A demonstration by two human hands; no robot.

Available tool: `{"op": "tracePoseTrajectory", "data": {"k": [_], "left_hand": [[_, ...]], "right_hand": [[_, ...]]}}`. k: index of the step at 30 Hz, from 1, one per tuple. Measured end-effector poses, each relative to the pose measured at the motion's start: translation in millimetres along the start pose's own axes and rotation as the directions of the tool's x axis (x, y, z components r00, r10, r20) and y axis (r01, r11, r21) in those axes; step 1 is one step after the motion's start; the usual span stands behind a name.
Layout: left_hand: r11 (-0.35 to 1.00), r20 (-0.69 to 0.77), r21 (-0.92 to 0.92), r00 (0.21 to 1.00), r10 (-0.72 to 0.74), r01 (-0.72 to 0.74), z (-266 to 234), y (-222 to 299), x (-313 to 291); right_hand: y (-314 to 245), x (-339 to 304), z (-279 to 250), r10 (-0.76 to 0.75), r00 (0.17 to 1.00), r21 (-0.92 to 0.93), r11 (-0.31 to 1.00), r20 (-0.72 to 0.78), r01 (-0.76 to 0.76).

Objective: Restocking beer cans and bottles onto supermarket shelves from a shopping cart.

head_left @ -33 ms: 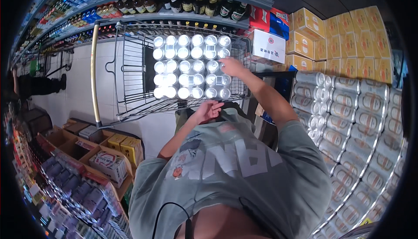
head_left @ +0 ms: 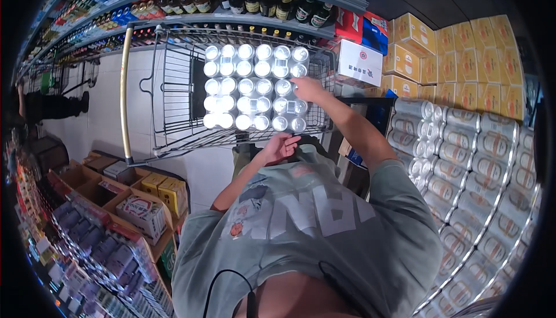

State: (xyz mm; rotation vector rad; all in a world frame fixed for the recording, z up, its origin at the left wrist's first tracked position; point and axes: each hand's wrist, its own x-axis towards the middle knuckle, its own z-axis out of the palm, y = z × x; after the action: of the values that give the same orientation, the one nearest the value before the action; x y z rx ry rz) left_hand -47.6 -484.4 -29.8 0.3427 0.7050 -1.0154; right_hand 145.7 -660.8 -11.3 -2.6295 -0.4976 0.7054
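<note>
Silver-topped drink cans [head_left: 245, 86] stand upright in tight rows, in shrink-wrapped packs, across the top of a wire shopping cart [head_left: 174, 95]. My right hand [head_left: 308, 90] reaches over the cart's right part. Its index finger is stretched out, and the fingertips meet the can tops at the right edge of the packs; its other fingers are partly hidden. In front of my shirt, beside the cart's near side, my left hand [head_left: 280, 147] is open with loosely bent fingers and nothing in it. The cart's yellowish handle [head_left: 125, 95] is on the left.
Bottle shelves [head_left: 278, 19] run along the far side. Stacked yellow cartons [head_left: 463, 63] and a white box [head_left: 358, 63] stand at the right, above piled packs of cans [head_left: 463, 167]. Cardboard boxes [head_left: 139, 214] lie at lower left. A person in dark clothes [head_left: 55, 105] is at the far left.
The view has shifted very slightly, so the surroundings sit a little differently. Both hands and the cans keep nearly the same places.
</note>
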Motion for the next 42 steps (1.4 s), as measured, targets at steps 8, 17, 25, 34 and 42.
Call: {"op": "tracePoseTrajectory", "data": {"k": [8,17,25,34,42], "left_hand": [[0.947,-0.175,-0.275,0.977,0.119,-0.165,10.7,-38.7,45.5],[0.761,-0.260,-0.494,0.907,0.332,-0.420,9.6,-55.2,57.5],[0.763,-0.064,-0.602,0.967,0.247,-0.235,15.4,-58.6,41.0],[0.970,0.075,-0.067,0.969,0.237,-0.232,32.7,-36.2,-64.4],[0.670,0.139,0.715,0.979,0.147,-0.202,39.8,8.7,-138.3]], "right_hand": [[-17.5,34.6,-19.6,0.088,0.942,-0.304,0.952,0.324,0.015],[-22.9,50.5,-14.3,0.071,0.929,-0.379,0.922,0.362,0.077],[-7.7,23.4,-55.6,0.212,0.896,-0.168,0.973,0.390,-0.157],[16.8,-108.0,-102.1,0.019,0.999,0.266,0.964,0.046,-0.031],[-51.5,-324.5,1.9,0.565,0.815,0.976,0.220,-0.126,-0.001]]}}
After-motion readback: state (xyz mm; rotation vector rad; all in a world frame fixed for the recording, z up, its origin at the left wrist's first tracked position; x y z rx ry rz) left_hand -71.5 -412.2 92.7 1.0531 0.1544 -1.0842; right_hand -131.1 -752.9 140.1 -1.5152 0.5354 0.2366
